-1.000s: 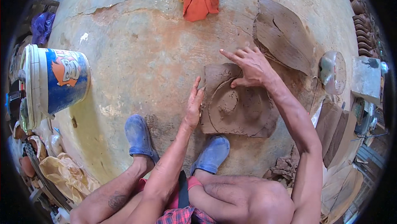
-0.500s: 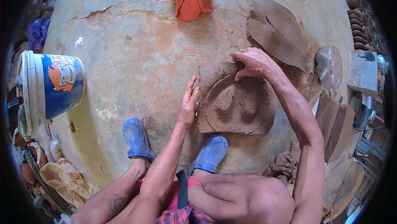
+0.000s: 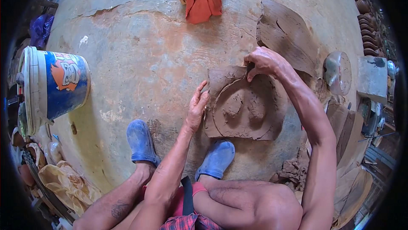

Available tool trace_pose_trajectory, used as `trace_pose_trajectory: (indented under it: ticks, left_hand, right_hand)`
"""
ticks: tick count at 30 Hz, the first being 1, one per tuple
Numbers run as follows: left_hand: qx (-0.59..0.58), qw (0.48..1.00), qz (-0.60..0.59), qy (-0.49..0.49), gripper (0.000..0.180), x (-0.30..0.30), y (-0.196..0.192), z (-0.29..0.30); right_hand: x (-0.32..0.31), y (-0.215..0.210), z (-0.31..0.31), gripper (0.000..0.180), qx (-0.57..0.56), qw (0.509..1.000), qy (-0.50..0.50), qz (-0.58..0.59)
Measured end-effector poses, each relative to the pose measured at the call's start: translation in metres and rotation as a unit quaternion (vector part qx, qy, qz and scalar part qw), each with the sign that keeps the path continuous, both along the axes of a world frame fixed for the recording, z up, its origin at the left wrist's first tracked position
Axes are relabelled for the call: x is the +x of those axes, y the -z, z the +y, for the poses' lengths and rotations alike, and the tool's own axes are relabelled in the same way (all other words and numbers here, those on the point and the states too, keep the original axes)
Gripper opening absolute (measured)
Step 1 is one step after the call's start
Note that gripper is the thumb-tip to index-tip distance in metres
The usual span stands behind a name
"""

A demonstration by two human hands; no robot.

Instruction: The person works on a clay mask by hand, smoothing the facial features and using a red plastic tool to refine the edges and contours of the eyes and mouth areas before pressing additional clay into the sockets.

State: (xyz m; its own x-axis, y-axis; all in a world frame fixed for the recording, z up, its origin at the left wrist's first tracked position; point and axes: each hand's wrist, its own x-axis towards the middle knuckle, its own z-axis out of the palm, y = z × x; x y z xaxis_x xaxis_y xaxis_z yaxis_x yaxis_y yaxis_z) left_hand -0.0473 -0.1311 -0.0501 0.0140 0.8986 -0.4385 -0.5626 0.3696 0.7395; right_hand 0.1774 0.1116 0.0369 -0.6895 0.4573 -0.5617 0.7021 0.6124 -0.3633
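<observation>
A brown slab of wet clay [image 3: 217,123] lies on the floor in front of my feet. A round groove is cut into it, and two rounded humps rise inside that ring. My right hand [image 3: 264,63] is at the slab's far edge, thumb and fingers pinched on the clay where the groove meets the edge. My left hand [image 3: 197,107] rests along the slab's left edge with its fingers stretched out. Beyond my right hand lies a larger curved clay slab [image 3: 287,34] with a crack in it.
A tied red and tan cloth bundle [image 3: 204,2] sits at the far side. To the left a blue and white bucket [image 3: 68,83] lies tipped. On the right are a rounded bowl-like form [image 3: 338,72], a grey block [image 3: 372,77] and clay scraps [image 3: 292,170]. Blue clogs [image 3: 216,158] cover my feet.
The whole view has shifted slightly, so things sit a little farther right. My right hand keeps its pinch on the slab's far edge, and my left hand stays at its left edge.
</observation>
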Motion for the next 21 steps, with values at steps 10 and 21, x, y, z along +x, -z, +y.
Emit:
trace_pose_trajectory:
  ticks: [10,21]
  left_hand:
    - [-0.001,0.999,0.021,0.028,0.065,-0.006,0.003,-0.003]
    - [-0.004,1.000,0.014,0.018,0.064,-0.005,0.011,-0.007]
  right_hand:
    - [-0.005,-0.007,0.004,0.049,-0.023,0.999,0.015,-0.033]
    - [-0.017,-0.006,0.017,0.041,-0.010,0.995,-0.076,-0.067]
